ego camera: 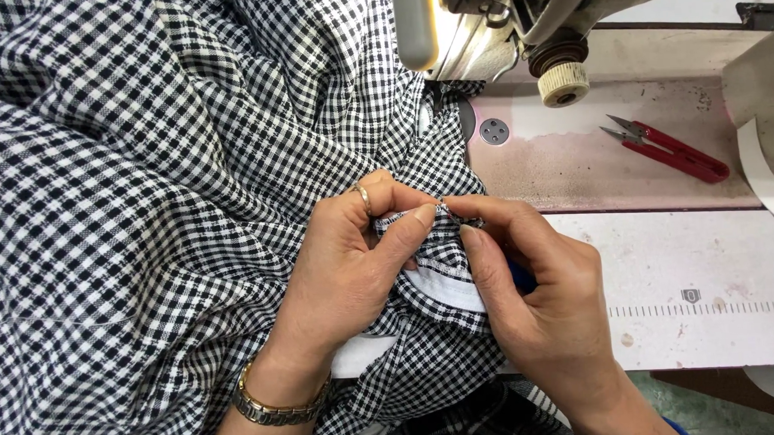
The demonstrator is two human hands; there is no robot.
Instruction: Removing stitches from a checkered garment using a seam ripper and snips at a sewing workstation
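You are pinching a small fold of black-and-white gingham fabric (pixel 146 209) between both hands at the front edge of the desk (pixel 689 258), just ahead of the sewing machine (pixel 483 25). Your left hand (pixel 342 270) is closing its grip on the fold, thumb and forefinger pressed together over the cloth; a ring is showing on one finger, and a metal watch bracelet (pixel 278 406) is circling the wrist. Your right hand (pixel 531 290) is meeting it fingertip to fingertip, its grip pressed together on the same fold, with a small shiny point showing where the fingertips are touching; what that point is cannot be told. A white strip (pixel 445 288), part of the garment's edge, is lying beneath both hands. The rest of the fabric is bunching in loose folds over the left part of the view and running under the machine head. Red thread snips (pixel 668 148) are resting on the machine bed, well apart from your hands, and a printed ruler scale (pixel 707 307) is running along the desk.
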